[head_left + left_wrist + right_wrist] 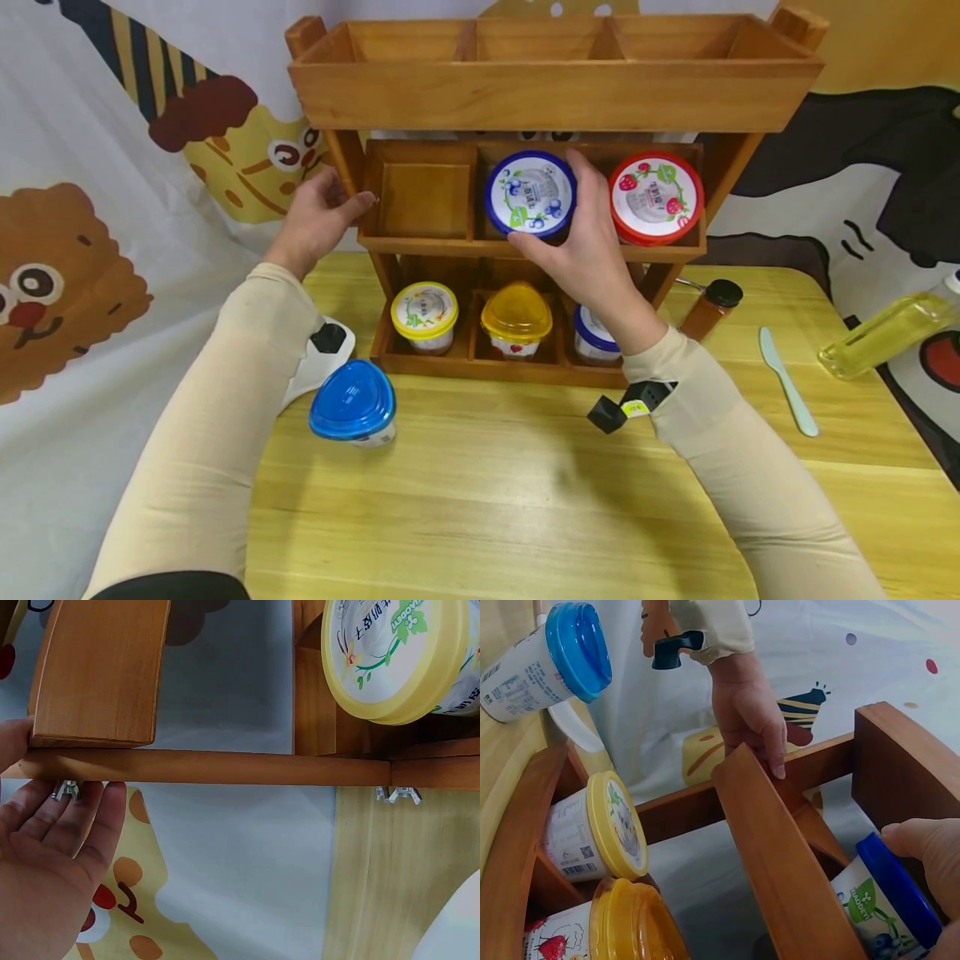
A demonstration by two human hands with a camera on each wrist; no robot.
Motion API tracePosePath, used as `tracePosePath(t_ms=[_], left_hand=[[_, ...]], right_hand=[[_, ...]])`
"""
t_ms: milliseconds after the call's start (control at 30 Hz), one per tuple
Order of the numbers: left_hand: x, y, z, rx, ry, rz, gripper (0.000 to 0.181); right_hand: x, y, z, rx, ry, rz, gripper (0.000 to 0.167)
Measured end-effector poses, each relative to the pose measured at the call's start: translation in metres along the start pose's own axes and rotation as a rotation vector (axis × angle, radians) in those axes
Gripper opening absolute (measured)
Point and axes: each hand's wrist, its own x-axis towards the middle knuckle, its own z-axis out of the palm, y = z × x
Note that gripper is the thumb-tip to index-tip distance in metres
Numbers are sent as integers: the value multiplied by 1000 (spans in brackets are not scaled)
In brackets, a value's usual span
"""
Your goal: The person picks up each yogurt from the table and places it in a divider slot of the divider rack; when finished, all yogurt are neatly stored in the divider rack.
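Observation:
My right hand (592, 250) grips a blueberry yogurt tub with a dark blue lid (529, 193), which stands in the middle compartment of the wooden shelf's centre tier. Thumb and fingers lie at opposite sides of the lid. In the left wrist view my left hand (64, 840) holds the left side upright of the wooden shelf (225, 766), thumb on one side and fingers on the other, beside a wing nut (67, 790). The left compartment (423, 200) of that tier shows a bare bottom. A red-lidded tub (656, 198) occupies the right compartment.
On the bottom tier sit a yellow-lidded tub (424, 312), an amber-lidded tub (516, 319) and a blue-lidded tub (596, 333). A bright blue-lidded tub (352, 404) stands at front left. To the right lie a table knife (787, 382), a dark-capped jar (711, 308) and an oil bottle (885, 333).

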Motion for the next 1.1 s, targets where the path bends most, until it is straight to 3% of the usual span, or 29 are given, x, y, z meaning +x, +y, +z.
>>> tracePosePath(t_ms=[267, 500, 733, 900, 1100], left_hand=[[0, -1, 1, 3, 3, 3, 32], [-1, -1, 0, 47, 14, 0, 26], [-1, 0, 0, 38, 11, -8, 25], [-1, 0, 0, 41, 13, -6, 25], [0, 0, 0, 30, 8, -11, 25]], right_hand=[[-3, -4, -6, -7, 27, -32, 91], [-10, -6, -9, 5, 85, -103, 85], [-21, -17, -5, 55, 82, -185, 86], [-30, -28, 1, 132, 24, -251, 86], [-43, -39, 12, 173, -93, -248, 85]])
